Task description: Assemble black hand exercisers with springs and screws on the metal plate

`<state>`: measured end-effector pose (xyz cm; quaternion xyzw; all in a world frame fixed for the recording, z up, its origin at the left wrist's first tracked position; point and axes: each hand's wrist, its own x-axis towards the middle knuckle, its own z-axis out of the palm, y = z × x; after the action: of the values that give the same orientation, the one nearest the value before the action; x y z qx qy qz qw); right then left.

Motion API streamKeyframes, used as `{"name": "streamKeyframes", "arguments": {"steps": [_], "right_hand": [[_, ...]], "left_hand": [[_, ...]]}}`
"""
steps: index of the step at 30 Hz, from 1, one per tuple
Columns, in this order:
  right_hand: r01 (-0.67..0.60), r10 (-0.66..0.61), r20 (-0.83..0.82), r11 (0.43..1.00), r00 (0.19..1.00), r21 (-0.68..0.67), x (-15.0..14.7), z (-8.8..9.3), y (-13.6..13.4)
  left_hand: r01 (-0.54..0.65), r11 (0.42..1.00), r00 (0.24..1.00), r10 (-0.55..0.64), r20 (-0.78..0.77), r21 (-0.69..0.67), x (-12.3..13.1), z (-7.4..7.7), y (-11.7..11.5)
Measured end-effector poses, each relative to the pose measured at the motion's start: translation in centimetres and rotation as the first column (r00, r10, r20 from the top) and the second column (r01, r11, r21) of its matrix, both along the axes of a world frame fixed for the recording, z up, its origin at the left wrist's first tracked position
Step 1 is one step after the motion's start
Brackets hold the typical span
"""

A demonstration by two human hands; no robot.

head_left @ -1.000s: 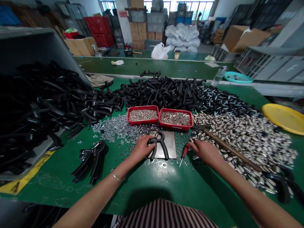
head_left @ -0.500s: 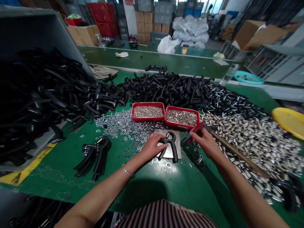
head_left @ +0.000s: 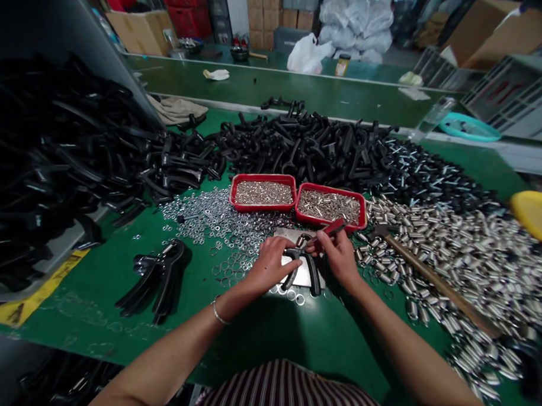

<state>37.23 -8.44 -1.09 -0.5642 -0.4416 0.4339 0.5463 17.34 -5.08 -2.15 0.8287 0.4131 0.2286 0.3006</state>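
You have one black clamp (head_left: 315, 275) in hand, lying on the metal plate (head_left: 302, 277) at the middle of the green surface (head_left: 258, 342), its legs pointing toward you. A silvery cylinder sits at its head, so part of the fitting looks done; whether the joint is secured cannot be made out, as your hands cover much of it. To your left, a small cluster of black clamps (head_left: 155, 278) lies apart from the heap and may be finished. Far more looks left: the heap of black pieces (head_left: 291, 146) behind the two red trays (head_left: 263, 207) is large, the metal cylinders (head_left: 477, 255) spread widely on the right, and both trays are well stocked with small metal parts.

Your left hand (head_left: 273, 263) lies palm down, fingers gripping the clamp's left side, thumb stretched across toward its middle. Your right hand (head_left: 340, 258) faces it, fingers closed round a red-handled tool (head_left: 334, 227) tilted so its far end points down and left at the clamp's head; whether the tip touches is too small to tell. Your forearms slant inward, hands close together but apart
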Motion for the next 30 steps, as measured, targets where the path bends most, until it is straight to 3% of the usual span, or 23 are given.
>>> {"name": "streamKeyframes", "arguments": {"steps": [5,8,10,12,14,16,18,20,21,25,30], "right_hand": [[-0.013,0.013,0.009,1.000,1.000,-0.003,0.1,0.0,0.1],[-0.017,0.018,0.147,1.000,0.989,-0.004,0.1,0.4,-0.2],[-0.039,0.034,0.354,0.999,0.935,0.007,-0.1,1.0,-0.5],[-0.088,0.069,0.560,0.996,0.825,0.008,-0.6,1.8,-0.6],[-0.109,0.088,0.640,0.994,0.764,-0.007,-1.0,2.5,-0.2],[-0.140,0.146,0.508,0.989,0.849,-0.051,-1.2,3.2,0.8],[-0.265,0.282,0.186,0.958,0.941,-0.114,-1.1,3.6,1.8],[-0.381,0.370,-0.112,0.918,0.922,-0.106,-0.5,3.8,2.5],[-0.381,0.360,-0.197,0.921,0.912,-0.079,-0.2,3.7,2.7],[-0.159,0.154,-0.200,0.987,0.968,-0.010,1.3,2.6,2.1],[-0.110,0.109,-0.050,0.994,0.993,-0.019,0.9,0.8,0.7]], "left_hand": [[0.006,1.000,1.000,-0.007,-0.013,-0.010,0.0,-0.1,0.0],[0.007,1.000,1.000,-0.007,-0.013,-0.010,-0.1,-0.1,0.0],[0.013,1.000,1.000,-0.013,-0.015,-0.014,-0.1,-0.1,0.0],[0.032,0.999,0.999,-0.033,-0.027,-0.028,-0.2,0.1,-0.1],[0.050,0.998,0.998,-0.052,-0.042,-0.034,-0.3,0.3,-0.3],[0.048,0.998,0.997,-0.050,-0.057,-0.029,-0.2,0.7,-0.5],[0.030,0.999,0.997,-0.032,-0.070,-0.024,-0.2,1.0,-0.7],[0.025,0.999,0.997,-0.027,-0.073,-0.023,-0.1,1.1,-0.9],[0.027,0.999,0.997,-0.028,-0.071,-0.021,-0.1,1.1,-0.9],[0.025,0.999,0.997,-0.026,-0.068,-0.026,-0.2,1.1,-0.9],[0.012,0.999,0.996,-0.016,-0.086,-0.049,-0.1,0.9,-0.7]]}}
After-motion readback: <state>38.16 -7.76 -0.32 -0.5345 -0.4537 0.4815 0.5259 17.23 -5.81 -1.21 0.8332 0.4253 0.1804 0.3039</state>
